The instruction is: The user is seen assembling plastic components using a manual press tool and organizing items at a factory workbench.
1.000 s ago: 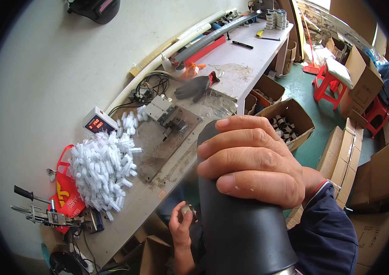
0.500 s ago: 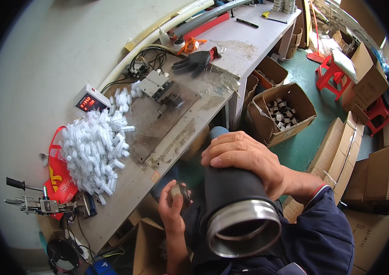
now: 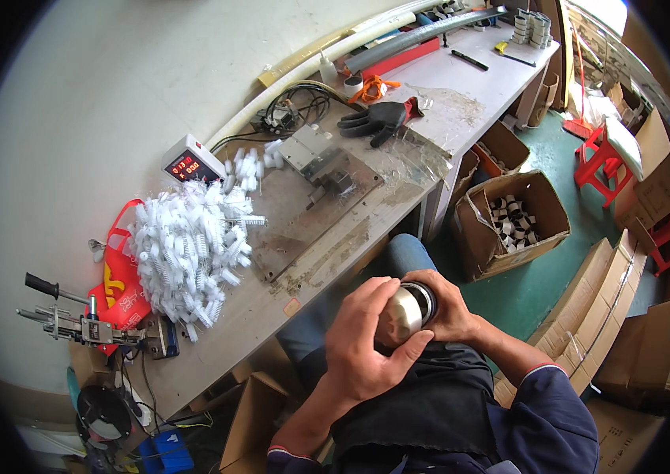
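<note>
The left hand (image 3: 366, 344) wraps over a pale, rounded cap-like piece (image 3: 404, 310) set in a short black cylinder with a metal rim (image 3: 423, 299), low in the centre of the frame; the right hand (image 3: 449, 312) grips the same cylinder from the other side — both clamped on it, above the lap. Up and left lies a heap of small white plastic parts (image 3: 189, 249) on the long worn workbench (image 3: 327, 261) (a black work glove (image 3: 378, 120) rests farther up). An open cardboard box (image 3: 513, 221) sits at right.
</note>
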Available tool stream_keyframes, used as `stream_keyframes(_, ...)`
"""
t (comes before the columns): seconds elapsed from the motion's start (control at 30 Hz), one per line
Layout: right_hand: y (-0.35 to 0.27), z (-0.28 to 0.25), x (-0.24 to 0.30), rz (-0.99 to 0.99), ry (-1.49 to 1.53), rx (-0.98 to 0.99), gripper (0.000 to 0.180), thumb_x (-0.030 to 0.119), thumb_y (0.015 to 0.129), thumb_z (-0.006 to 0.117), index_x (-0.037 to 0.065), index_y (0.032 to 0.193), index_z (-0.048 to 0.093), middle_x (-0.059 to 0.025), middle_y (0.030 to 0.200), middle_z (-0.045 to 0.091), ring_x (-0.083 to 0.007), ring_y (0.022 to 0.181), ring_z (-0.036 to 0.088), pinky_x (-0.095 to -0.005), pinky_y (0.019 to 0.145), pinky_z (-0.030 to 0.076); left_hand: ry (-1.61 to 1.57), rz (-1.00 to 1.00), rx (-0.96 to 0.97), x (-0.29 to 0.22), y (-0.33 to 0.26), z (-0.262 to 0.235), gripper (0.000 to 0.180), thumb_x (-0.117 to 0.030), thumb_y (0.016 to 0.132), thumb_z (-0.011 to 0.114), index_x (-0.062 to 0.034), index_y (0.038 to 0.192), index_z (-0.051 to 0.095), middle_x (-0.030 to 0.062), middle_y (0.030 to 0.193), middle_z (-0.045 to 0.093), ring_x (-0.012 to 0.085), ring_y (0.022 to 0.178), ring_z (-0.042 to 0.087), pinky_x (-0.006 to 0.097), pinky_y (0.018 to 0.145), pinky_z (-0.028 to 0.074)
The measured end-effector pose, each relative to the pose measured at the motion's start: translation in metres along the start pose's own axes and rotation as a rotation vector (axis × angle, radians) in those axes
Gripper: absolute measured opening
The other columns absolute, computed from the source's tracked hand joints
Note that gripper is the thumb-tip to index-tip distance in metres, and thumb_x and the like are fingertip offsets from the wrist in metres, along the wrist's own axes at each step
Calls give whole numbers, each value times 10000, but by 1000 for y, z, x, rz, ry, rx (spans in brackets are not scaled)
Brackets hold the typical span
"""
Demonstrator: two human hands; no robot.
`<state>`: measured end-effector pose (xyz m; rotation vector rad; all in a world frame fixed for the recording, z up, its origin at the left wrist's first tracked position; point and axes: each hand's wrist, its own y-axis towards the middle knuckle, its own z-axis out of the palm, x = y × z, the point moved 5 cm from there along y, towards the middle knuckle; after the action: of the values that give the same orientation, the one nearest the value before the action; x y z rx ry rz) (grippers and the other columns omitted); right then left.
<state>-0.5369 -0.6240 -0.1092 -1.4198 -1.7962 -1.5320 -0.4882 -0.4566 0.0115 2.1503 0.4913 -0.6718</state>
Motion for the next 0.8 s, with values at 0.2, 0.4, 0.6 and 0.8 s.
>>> stream_keyframes(0.2, -7, -1, -15, 31, 19, -16, 734, 211, 652, 915, 12, 1281, 593, -196, 1192, 664, -396, 1086, 662, -465, 959, 516, 193, 0, 76, 1, 12, 27, 668, -314, 815, 875, 11, 1336, 613, 210, 1249, 667, 364, 1078, 691, 424, 916, 575)
stream_keyframes(0.4, -13, 1, -28, 106, 36, -29, 710, 221, 689, 920, 13, 1292, 607, -184, 1201, 677, -378, 1095, 674, -451, 952, 533, 227, -58, 113, 13, 9, 40, 672, -308, 812, 873, 5, 1340, 601, 196, 1242, 657, 367, 1097, 670, 418, 908, 570)
stream_keyframes(0.6, -21, 5, -40, 108, -18, -40, 699, 205, 701, 920, 26, 1295, 599, -179, 1190, 679, -374, 1092, 677, -453, 950, 537, 299, -65, 194, 28, -1, 54, 717, -348, 827, 841, 8, 1382, 558, 170, 1226, 594, 328, 1030, 655, 406, 874, 571)
stream_keyframes(0.8, -29, 6, -52, 145, 22, -49, 737, 200, 694, 925, 22, 1320, 579, -191, 1199, 676, -376, 1081, 694, -442, 928, 548, 251, -114, 242, 38, -4, 63, 737, -290, 777, 881, -66, 1401, 557, 165, 1323, 593, 360, 1162, 627, 428, 970, 544)
